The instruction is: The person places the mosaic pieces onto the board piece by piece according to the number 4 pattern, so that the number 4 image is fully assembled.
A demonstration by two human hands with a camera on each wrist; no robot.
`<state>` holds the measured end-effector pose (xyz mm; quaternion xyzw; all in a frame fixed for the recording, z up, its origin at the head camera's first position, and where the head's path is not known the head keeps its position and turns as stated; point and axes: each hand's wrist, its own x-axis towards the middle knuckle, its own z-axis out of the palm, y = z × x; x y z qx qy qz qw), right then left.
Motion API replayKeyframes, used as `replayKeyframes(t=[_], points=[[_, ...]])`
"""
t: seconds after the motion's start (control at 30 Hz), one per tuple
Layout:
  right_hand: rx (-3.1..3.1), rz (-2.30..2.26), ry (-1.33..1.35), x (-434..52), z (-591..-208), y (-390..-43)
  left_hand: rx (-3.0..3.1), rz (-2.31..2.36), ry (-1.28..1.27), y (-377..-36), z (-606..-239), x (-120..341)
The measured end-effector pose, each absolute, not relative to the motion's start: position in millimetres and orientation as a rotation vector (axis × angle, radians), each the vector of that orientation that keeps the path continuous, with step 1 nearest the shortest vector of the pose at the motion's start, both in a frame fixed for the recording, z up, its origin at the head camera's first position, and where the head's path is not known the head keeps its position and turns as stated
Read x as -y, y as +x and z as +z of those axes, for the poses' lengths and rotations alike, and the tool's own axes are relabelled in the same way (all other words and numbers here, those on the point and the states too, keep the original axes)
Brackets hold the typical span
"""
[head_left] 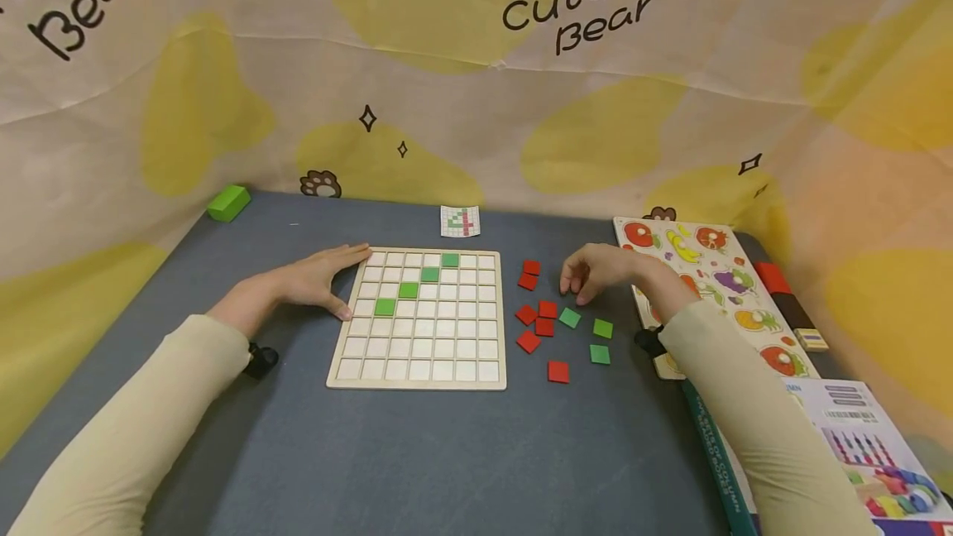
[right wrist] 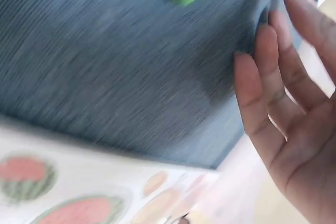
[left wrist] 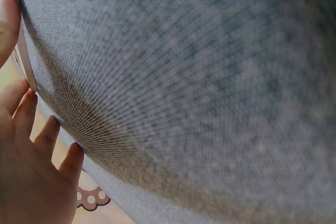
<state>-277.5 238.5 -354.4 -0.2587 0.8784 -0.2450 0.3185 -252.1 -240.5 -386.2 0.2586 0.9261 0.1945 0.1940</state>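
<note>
Table (head_left: 417, 461): grey felt-like top, bearing all that follows.

Grid board (head_left: 419, 319): pale wood, square, flat at centre, edges square to the table front. Four green tiles sit in its cells in a diagonal rising to the right. Likely stiff and light; best steadied at its rim.

Fruit puzzle board (head_left: 715, 271): at the right, partly under the right forearm.

Left hand (head_left: 320, 278): flat on the table, fingers straight and together, tips touching the grid board's left rim.

Right hand (head_left: 596, 271): above the table just beside the loose tiles, fingers loosely bent and apart, holding nothing, as the right wrist view confirms.

Pattern card (head_left: 460, 222): small, behind the grid board.

Green block (head_left: 227, 202): far left corner.

Loose tiles: red tiles (head_left: 542, 319) and green tiles (head_left: 588, 333), scattered right of the grid board. Small, thin, flat squares with no long axis, lying at mixed angles. Judged light, rigid, smooth; best pinched by opposite edges.
</note>
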Motion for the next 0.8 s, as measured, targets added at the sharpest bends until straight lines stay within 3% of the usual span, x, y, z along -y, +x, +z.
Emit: replayKeyframes(t=[0.8], points=[[-2.316,-0.467,-0.766,-233,-356,-269,-2.597,0.567,0.738,-250,-385,242]])
